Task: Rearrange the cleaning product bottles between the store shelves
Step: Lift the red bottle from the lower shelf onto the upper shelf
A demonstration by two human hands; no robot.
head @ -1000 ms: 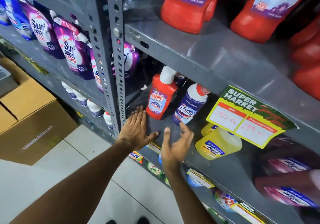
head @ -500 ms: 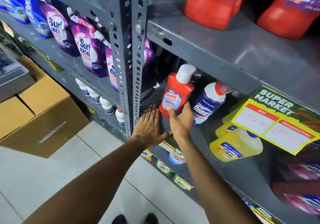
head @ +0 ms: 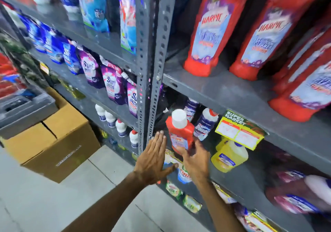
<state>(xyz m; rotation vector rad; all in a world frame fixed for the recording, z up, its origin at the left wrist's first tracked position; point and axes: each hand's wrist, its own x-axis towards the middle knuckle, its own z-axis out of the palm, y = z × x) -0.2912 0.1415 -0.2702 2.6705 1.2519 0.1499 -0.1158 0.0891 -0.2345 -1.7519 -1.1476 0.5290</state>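
My right hand [head: 194,163] grips the base of a small red Harpic bottle [head: 180,133] with a white cap, held upright just in front of the middle grey shelf [head: 250,178]. My left hand [head: 152,158] is flat and open beside it on the left, fingers against the shelf's front edge near the perforated upright [head: 152,81]. Behind the red bottle a blue-and-white Domex bottle [head: 206,124] stands on the same shelf. A yellow bottle [head: 229,158] stands to the right of my right hand. Large red Harpic bottles [head: 209,31] line the shelf above.
Purple Surf Excel pouches [head: 112,83] and small white bottles [head: 110,118] fill the left bay. A yellow-green price tag [head: 240,129] hangs from the upper shelf edge. Cardboard boxes [head: 53,142] sit on the tiled floor at left. Small packets [head: 173,188] line the lower shelf.
My right hand has closed on the red Harpic bottle and drawn it forward off the shelf. The view has tilted upward, showing more of the upper shelves. My left hand stays flat.
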